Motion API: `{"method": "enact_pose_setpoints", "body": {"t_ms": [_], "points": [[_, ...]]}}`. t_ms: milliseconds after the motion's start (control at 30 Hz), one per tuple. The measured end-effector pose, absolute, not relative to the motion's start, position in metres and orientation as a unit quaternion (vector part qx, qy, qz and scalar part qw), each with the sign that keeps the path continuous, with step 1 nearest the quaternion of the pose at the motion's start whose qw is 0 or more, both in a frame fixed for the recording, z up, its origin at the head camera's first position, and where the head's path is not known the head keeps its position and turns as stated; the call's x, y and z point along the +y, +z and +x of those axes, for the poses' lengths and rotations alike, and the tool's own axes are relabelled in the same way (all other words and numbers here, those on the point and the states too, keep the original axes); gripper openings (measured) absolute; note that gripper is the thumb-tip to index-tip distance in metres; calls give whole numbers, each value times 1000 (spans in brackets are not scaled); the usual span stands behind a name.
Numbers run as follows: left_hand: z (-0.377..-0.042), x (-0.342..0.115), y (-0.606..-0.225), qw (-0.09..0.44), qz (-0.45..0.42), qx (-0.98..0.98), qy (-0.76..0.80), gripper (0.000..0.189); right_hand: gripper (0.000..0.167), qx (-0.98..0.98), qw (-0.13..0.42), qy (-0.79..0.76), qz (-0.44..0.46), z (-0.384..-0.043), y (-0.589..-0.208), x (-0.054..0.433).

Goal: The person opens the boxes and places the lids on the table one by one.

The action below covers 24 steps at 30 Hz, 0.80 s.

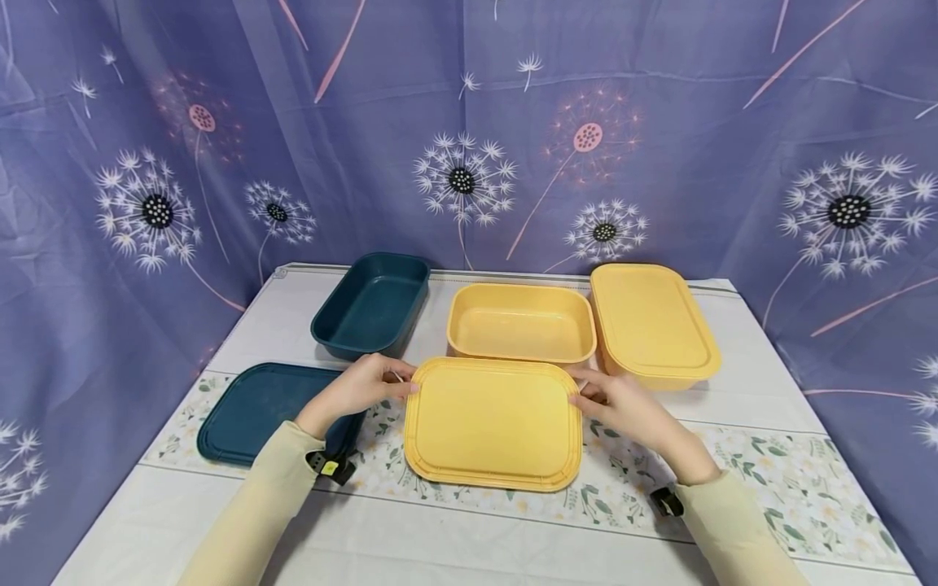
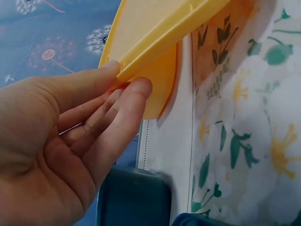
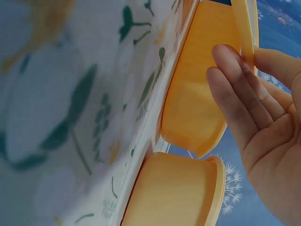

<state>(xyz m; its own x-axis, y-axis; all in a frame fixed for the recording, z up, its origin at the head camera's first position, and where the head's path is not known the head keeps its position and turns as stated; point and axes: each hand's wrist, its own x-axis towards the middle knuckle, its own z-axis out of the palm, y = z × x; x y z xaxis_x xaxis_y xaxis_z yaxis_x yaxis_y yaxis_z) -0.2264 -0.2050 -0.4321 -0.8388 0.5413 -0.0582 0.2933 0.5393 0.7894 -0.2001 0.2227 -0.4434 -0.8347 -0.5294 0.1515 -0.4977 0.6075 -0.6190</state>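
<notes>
A yellow rectangular lid (image 1: 493,425) is held up between both hands, raised over the table in front of an uncovered yellow container (image 1: 521,324). At its left far corner my left hand (image 1: 368,385) pinches the rim between thumb and fingers; the left wrist view shows the thumb on top and fingers beneath the lid's edge (image 2: 164,44). My right hand (image 1: 619,404) pinches the opposite corner, its thumb and fingers on either side of the rim in the right wrist view. The container's open top faces up, its near side partly hidden behind the lid.
Behind on the right stands a second yellow container with its lid on (image 1: 655,321). An uncovered dark teal container (image 1: 374,303) is at the back left, and a teal lid (image 1: 267,411) lies on the table under my left forearm. A purple dandelion curtain (image 1: 366,122) surrounds the table.
</notes>
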Motion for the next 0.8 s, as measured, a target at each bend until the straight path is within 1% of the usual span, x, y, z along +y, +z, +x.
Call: {"method": "enact_pose_setpoints", "body": {"t_ms": [100,267,467,633,800], "points": [[-226,-206,-434,157,241,863,416,25,46,897,29,-332,-289,-199,-444,222],[-224,-207,-438,164,252,861,409,23,43,892,58,-342,-290,-198,-443,219],[-225,-206,-442,171,261,866,390,20,46,890,89,-342,-287,-198,-444,218],[-226,-207,-446,177,260,864,393,19,45,896,93,-328,-285,-199,-446,217],[-226,-206,-450,178,257,858,408,22,44,898,96,-318,-287,-200,-449,216]]}}
